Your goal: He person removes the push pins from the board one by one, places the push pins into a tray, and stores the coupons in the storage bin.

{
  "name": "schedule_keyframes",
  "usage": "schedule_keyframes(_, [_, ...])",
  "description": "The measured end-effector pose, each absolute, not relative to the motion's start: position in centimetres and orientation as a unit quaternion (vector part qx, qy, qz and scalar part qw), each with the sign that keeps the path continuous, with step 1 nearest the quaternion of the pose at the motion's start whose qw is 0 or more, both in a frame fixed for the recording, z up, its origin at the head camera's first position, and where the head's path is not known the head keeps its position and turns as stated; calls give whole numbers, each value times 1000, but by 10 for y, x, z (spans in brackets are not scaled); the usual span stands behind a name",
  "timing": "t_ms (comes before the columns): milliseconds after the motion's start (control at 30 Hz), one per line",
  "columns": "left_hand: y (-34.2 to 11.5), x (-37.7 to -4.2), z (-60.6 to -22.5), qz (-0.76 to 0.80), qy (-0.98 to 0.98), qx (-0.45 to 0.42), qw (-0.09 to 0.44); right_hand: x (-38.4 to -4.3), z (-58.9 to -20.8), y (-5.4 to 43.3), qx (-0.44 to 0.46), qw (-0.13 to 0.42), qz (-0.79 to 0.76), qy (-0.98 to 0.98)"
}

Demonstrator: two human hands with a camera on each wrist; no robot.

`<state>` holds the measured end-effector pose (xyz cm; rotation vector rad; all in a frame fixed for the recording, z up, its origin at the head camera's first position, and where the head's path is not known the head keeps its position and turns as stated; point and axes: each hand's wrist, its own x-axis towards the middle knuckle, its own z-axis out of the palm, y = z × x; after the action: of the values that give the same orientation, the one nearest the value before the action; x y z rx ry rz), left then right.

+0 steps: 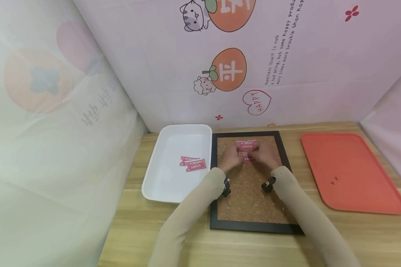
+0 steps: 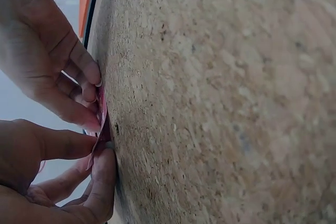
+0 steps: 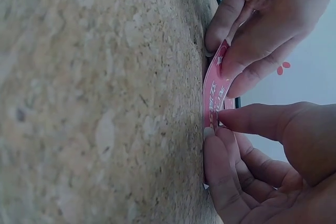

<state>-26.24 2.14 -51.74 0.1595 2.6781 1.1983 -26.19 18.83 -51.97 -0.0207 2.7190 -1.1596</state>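
Both hands are at a small pink paper coupon [image 1: 245, 157] on the upper part of a black-framed cork board [image 1: 245, 193]. In the right wrist view, the left hand [image 3: 273, 22] pinches one end of this coupon [image 3: 214, 85], which is bent slightly off the cork. The right hand [image 3: 268, 166] holds the other end with thumb and forefinger, a fingertip lying over the printed face. Seen from the left wrist, the left hand [image 2: 63, 177] and right hand [image 2: 52, 61] nearly meet along the coupon's edge. Another pink coupon [image 1: 246, 144] lies just above on the cork.
Left of the board, a white tray [image 1: 163, 185] contains two overlapping pink coupons [image 1: 195, 165]. An orange-red tray [image 1: 351, 163] on the right holds two tiny items [image 1: 335, 180], too small to identify. A printed cloth backdrop [image 1: 173, 85] stands behind the wooden table [image 1: 127, 222].
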Motion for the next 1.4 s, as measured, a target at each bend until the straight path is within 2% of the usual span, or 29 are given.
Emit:
schedule_keyframes(767, [26, -259, -518, 373, 922, 46, 87, -262, -521, 181, 26, 84, -363, 927])
schedule_keyframes(1100, [26, -261, -522, 396, 914, 53, 69, -266, -516, 181, 9, 107, -326, 939])
schedule_keyframes(1400, [24, -260, -523, 421, 903, 51, 69, -270, -518, 183, -10, 110, -356, 928])
